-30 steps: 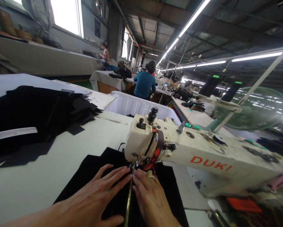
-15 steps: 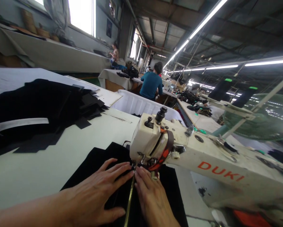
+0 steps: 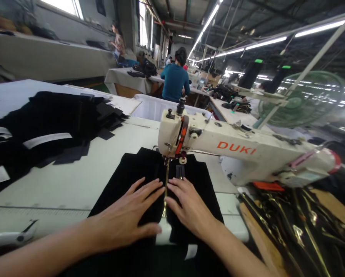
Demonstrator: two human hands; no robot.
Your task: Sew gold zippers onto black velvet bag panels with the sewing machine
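Note:
My left hand (image 3: pixel 126 215) lies flat and open on a black fabric piece (image 3: pixel 132 173), its fingers stretched toward the needle. My right hand (image 3: pixel 189 206) rests flat on the same fabric, just right of a gold zipper strip (image 3: pixel 165 192) that runs between both hands up to the presser foot. Behind the hands stands the white DUKI sewing machine (image 3: pixel 235 148), with its needle area (image 3: pixel 167 157) right above the fabric. Neither hand grips anything; both press the cloth down on the table (image 3: pixel 74 181).
A heap of black cut pieces (image 3: pixel 48 123) lies at the left. A white bin (image 3: pixel 149 109) sits behind the machine. Zippers and dark material (image 3: pixel 299 223) pile at the right. A green fan (image 3: pixel 310 100) stands at the right. A person in teal (image 3: pixel 175 80) sits ahead. Thread snips (image 3: pixel 22 236) lie near the front edge.
The view has tilted down and pulled back, showing more of the table and machine. Both hands sit a little farther back from the needle, still flat on the fabric.

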